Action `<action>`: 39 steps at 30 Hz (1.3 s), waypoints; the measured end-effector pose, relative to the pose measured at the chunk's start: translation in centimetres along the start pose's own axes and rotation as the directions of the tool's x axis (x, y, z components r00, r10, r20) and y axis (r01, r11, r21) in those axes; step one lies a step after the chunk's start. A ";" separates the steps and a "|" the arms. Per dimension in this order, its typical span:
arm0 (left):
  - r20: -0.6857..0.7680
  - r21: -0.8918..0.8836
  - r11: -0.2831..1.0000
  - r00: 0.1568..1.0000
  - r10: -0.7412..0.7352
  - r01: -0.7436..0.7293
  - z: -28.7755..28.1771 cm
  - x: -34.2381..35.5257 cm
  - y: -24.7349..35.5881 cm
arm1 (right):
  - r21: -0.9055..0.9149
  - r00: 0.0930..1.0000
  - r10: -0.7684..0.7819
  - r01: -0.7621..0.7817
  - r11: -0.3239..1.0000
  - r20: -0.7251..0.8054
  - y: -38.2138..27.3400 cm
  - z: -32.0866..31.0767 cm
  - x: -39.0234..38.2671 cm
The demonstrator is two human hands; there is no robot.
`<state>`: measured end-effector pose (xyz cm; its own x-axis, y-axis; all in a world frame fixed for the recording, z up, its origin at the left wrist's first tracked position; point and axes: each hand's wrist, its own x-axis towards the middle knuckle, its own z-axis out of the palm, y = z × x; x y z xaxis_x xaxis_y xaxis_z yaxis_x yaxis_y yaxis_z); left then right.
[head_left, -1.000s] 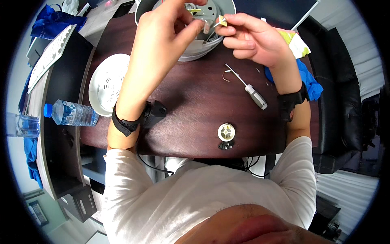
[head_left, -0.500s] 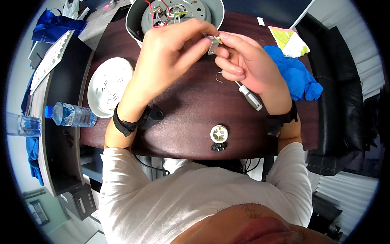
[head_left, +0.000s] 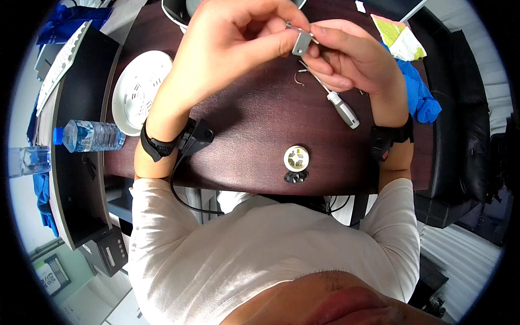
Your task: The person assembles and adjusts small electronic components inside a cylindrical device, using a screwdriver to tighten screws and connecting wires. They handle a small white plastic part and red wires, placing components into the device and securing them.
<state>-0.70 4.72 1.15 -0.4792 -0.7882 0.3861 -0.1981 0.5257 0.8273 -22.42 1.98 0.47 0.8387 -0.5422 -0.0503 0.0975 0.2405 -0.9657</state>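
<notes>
Above the far side of the table, my two hands meet at a small silver metal bracket (head_left: 301,44) with a hole in its flat face. My left hand (head_left: 227,51) is closed, pinching it between thumb and index finger. My right hand (head_left: 360,59) grips the bracket's other edge with thumb and fingertips, its other fingers curled. What lies between the fingertips is partly hidden. Below my right hand, a screwdriver (head_left: 343,110) with a grey and white handle rests on the table, beside a short thin curved piece (head_left: 299,78).
Nearer me lie a round white fitting (head_left: 296,158) and a small black part (head_left: 296,177). A white round cover (head_left: 125,111) and a water bottle (head_left: 95,136) are at left. The pot-like housing (head_left: 174,12) stands at the far edge; blue cloth (head_left: 425,97) lies right.
The whole view has shifted, so the table sits higher in the picture and the housing is mostly cut off. The bracket has turned, with its holed face showing more.
</notes>
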 end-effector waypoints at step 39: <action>0.087 -0.370 0.875 0.949 -0.303 0.313 2.2 0.4 0.3 | -0.959 0.848 -0.530 0.167 0.231 0.020 -1.5 4.4 -3.1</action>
<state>-2.80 5.29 0.66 -0.4689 -0.8796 0.0801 -0.0069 0.0943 0.9955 -22.80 6.78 3.23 0.6696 -0.5714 0.4746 -0.3511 -0.8065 -0.4757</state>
